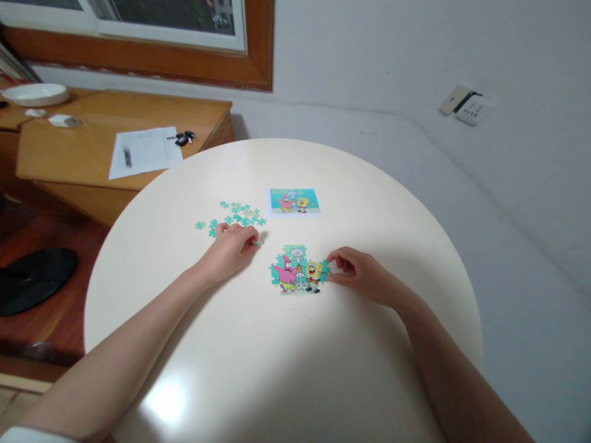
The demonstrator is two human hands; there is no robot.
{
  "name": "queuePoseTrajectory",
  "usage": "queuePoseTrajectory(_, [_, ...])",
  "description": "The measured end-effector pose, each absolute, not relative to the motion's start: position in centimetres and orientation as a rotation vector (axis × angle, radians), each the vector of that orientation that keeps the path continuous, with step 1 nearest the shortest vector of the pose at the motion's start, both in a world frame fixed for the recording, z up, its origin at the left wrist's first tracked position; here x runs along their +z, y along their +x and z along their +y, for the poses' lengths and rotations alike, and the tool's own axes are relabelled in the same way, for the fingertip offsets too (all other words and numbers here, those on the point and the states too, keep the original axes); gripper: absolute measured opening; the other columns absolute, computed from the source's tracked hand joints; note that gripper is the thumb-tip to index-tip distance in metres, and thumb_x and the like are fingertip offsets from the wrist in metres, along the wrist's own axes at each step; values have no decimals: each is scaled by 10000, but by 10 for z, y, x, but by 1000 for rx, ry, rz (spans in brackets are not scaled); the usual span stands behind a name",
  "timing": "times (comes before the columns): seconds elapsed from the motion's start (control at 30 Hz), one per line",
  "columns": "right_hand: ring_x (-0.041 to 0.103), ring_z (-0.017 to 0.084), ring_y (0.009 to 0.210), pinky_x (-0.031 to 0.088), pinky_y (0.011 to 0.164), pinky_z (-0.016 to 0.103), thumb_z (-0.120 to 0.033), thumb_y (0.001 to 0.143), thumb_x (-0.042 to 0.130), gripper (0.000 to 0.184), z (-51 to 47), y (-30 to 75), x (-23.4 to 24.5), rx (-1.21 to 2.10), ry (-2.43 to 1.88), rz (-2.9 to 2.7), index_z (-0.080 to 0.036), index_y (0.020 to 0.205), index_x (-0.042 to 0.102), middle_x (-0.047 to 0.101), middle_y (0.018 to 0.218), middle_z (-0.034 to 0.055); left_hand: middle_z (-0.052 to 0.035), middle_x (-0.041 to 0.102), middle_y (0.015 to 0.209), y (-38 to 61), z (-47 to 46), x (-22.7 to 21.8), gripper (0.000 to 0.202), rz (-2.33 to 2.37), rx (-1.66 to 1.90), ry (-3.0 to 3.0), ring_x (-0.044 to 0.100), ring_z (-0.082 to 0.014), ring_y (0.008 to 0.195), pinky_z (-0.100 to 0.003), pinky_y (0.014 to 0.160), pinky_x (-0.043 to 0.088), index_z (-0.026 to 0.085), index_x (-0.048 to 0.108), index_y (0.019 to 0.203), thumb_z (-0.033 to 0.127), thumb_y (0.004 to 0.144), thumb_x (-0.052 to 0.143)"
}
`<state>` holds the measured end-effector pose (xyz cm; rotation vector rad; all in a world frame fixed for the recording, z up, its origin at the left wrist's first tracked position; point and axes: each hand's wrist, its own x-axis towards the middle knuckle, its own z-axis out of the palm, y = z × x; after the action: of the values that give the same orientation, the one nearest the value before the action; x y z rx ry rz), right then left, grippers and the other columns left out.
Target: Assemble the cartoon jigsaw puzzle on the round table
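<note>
A partly joined cartoon jigsaw [298, 269] lies in the middle of a round cream table [277, 369]. My right hand [357, 272] pinches its right edge with curled fingers. My left hand [233, 246] rests to the left of the jigsaw, fingers closed on a small teal puzzle piece [256, 243]. Several loose teal pieces [235, 215] lie scattered just beyond the left hand. A small reference picture [294, 202] of the same cartoon lies flat farther back.
A wooden desk [92, 154] stands at the back left with a paper sheet [144, 151], keys [183, 138] and a white bowl [34, 94]. A wall switch panel [467, 106] is at the right. A black round object [32, 278] lies on the floor at the left.
</note>
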<state>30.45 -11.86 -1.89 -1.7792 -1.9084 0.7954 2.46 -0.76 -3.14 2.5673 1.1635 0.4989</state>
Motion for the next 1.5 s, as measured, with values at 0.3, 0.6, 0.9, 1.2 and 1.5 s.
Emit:
queuePoseTrajectory(0.3, [479, 128, 643, 379, 612, 262, -302, 736, 615, 204, -119, 305, -18, 798, -1781, -1924, -191, 907, 618, 544, 733, -5, -34, 674, 783, 26, -9, -33, 162, 1164, 566, 2509, 582, -200, 784, -417, 854, 321, 205, 630, 890, 242, 858, 476])
queuePoseTrajectory(0.6, [481, 128, 641, 378, 603, 259, -305, 739, 600, 196, -118, 304, -18, 790, -1783, -1927, -196, 902, 617, 542, 723, -8, -56, 564, 730, 24, -7, -34, 370, 1136, 667, 2492, 522, -198, 725, -388, 741, 396, 223, 687, 1061, 186, 884, 365])
queuePoseTrajectory(0.9, [470, 123, 613, 377, 577, 254, -305, 729, 602, 176, -118, 303, -16, 787, -1773, -1919, -205, 874, 617, 533, 704, -11, -58, 603, 747, 24, -6, -32, 339, 1191, 760, 2376, 530, -189, 719, -333, 722, 423, 188, 668, 1087, 275, 893, 404])
queuePoseTrajectory(1.2, [473, 127, 619, 380, 582, 258, -317, 733, 604, 190, -118, 305, -19, 781, -1775, -1920, -205, 885, 624, 538, 706, -8, -63, 675, 868, 26, -9, -26, 279, 1168, 780, 2219, 594, -180, 778, -289, 708, 460, 186, 653, 979, 308, 832, 449])
queuePoseTrajectory(1.5, [469, 125, 612, 377, 576, 256, -321, 727, 608, 180, -118, 304, -18, 775, -1776, -1920, -208, 867, 620, 537, 700, -10, -30, 640, 784, 28, -13, -22, 166, 1184, 818, 2075, 603, -162, 751, -255, 644, 458, 193, 530, 780, 359, 771, 538])
